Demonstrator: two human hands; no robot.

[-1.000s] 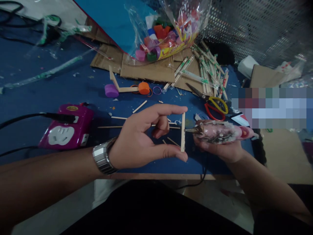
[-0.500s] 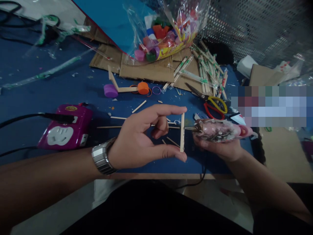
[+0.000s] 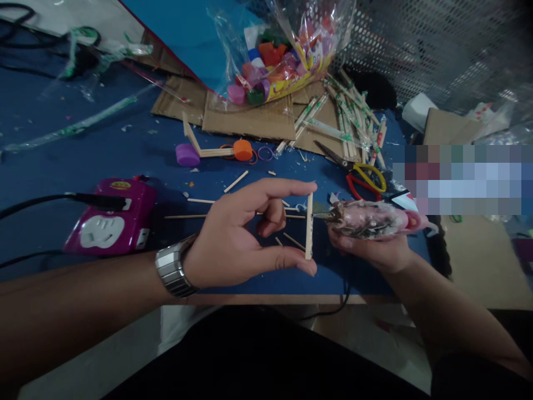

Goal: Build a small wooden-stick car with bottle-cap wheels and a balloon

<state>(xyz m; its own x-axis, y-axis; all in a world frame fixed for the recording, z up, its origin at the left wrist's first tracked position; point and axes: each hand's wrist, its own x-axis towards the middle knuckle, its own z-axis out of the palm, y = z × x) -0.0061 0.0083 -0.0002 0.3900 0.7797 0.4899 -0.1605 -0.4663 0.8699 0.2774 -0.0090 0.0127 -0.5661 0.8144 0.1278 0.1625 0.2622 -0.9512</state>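
Between thumb and forefinger, my left hand (image 3: 237, 236) grips a short wooden stick piece (image 3: 308, 228) by its two ends. Dark specks run along the stick's right edge. My right hand (image 3: 375, 253) is closed around a pink glue gun (image 3: 370, 219) coated in whitish and blackened residue. Its metal nozzle points left and meets the right side of the stick, above the middle. Loose thin sticks (image 3: 200, 200) lie on the table behind and below my left hand.
Red-and-yellow-handled scissors (image 3: 362, 178) lie beyond the glue gun. A purple power socket (image 3: 110, 216) sits at left. Behind are a stick assembly with a purple cap (image 3: 187, 155) and orange cap (image 3: 242, 150), a bag of colourful caps (image 3: 275, 66), cardboard (image 3: 250, 116) and wrapped chopsticks (image 3: 350, 122).
The glue gun's nozzle has shifted slightly up along the stick's right edge. My left hand keeps the stick in nearly the same place.
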